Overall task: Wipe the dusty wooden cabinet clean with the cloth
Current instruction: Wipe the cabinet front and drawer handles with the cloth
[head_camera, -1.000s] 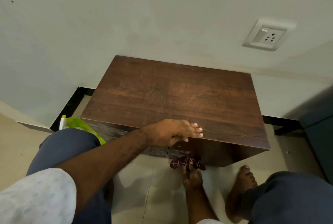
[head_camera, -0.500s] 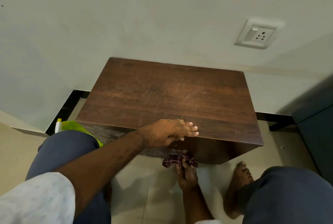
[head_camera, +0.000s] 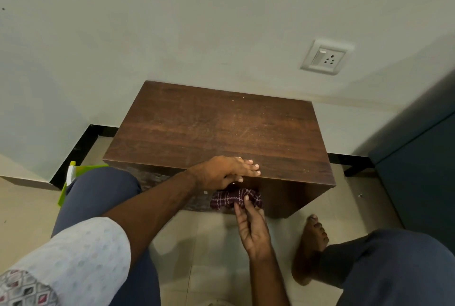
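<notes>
Cloth, maroon plaid, bunched in right hand against cabinet front; left hand flat on top.

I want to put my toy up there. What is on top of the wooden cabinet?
Only the left hand rests on the cabinet, at its front edge, with pale dust specks across the top. The hand hides the wood under it. The cloth is lower, against the front, held by the right hand.

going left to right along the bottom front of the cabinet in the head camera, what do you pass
Green spray bottle → left hand on the cabinet front edge → right hand holding the checked cloth against the front → bare foot → dark blue furniture.
</notes>
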